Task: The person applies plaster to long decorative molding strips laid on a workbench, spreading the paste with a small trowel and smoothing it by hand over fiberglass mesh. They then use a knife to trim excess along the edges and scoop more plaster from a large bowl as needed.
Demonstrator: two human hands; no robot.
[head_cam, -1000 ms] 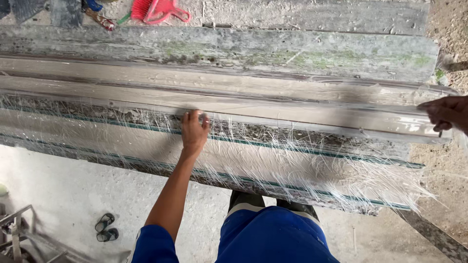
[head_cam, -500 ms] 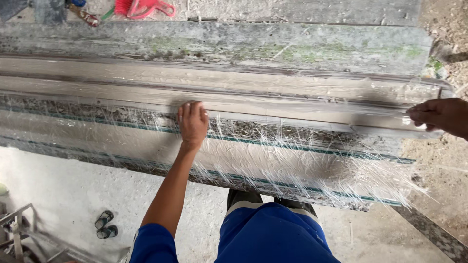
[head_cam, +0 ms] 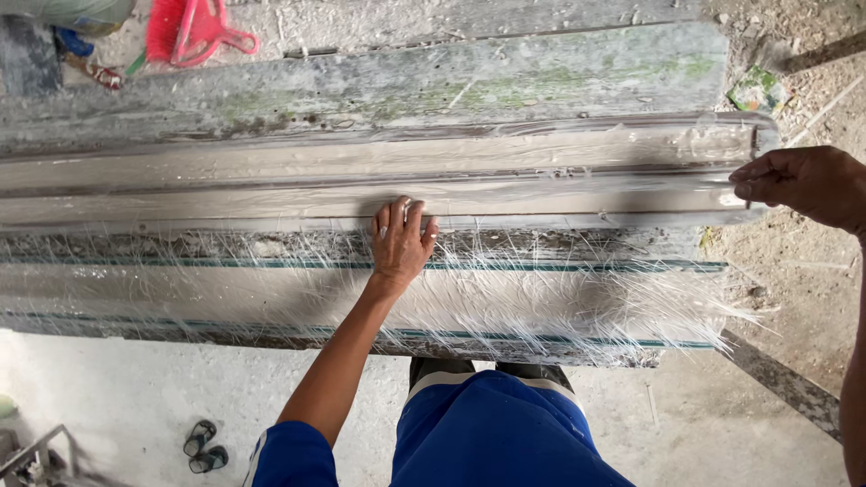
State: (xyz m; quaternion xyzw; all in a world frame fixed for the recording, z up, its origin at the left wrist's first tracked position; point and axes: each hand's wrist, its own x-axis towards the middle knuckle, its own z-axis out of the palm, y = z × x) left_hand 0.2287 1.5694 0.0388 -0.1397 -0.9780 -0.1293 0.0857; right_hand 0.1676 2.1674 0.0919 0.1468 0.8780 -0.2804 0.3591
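Nearest, the left hand point(head_cam: 400, 242) lies flat, fingers together, on the fibre-strewn mould point(head_cam: 505, 194) at centre. At three o'clock the right hand point(head_cam: 798, 185) pinches the mould's end, closer in than before. A green packet point(head_cam: 756, 88) lies at two o'clock, a red dustpan point(head_cam: 194, 29) at eleven.

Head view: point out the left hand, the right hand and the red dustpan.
left hand point(head_cam: 400, 242), head view, back of the hand pressed on the wet mould.
right hand point(head_cam: 798, 183), head view, knuckles at the mould's end.
red dustpan point(head_cam: 194, 29), head view, its pan.
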